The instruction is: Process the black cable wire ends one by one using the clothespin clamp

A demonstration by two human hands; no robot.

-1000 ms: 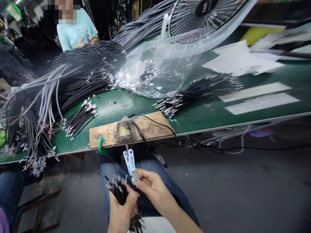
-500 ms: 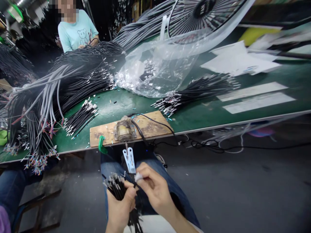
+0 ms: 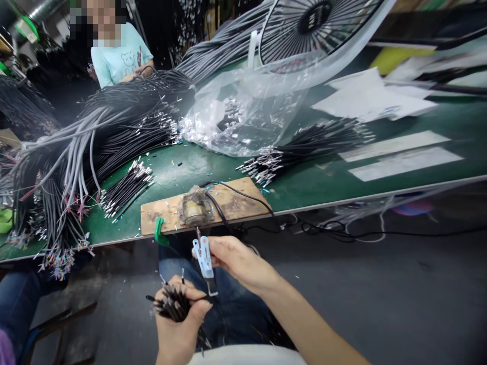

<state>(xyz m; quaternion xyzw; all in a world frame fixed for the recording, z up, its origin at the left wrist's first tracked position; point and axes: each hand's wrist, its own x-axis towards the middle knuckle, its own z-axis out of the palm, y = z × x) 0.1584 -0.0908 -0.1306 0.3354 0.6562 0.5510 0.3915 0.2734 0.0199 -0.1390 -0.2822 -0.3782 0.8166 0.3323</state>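
Note:
My left hand (image 3: 177, 329) is wrapped round a bundle of short black cables (image 3: 173, 305), their stripped ends pointing up. Its thumb and forefinger pinch one cable near a dark strip with a pale edge under a light blue clothespin (image 3: 204, 257). The clothespin sits at the end of the metal shaft of a small motor (image 3: 196, 210). My right hand (image 3: 230, 256) is closed on the clothespin from the right, its fingertips partly hidden behind it. The motor is mounted on a wooden board (image 3: 243, 195) at the table edge.
A green clamp (image 3: 160, 232) grips the board's left end. On the green table (image 3: 304, 190) lie cable piles (image 3: 127, 185), a clear plastic bag (image 3: 243, 124) and white paper strips (image 3: 407, 162). A fan (image 3: 315, 25) stands behind. Across the table is a person (image 3: 122, 61).
My right hand has moved up from beside the left hand to the clothespin. My left hand has shifted slightly left, its bundle tilting. The white bit between my right fingers no longer shows there.

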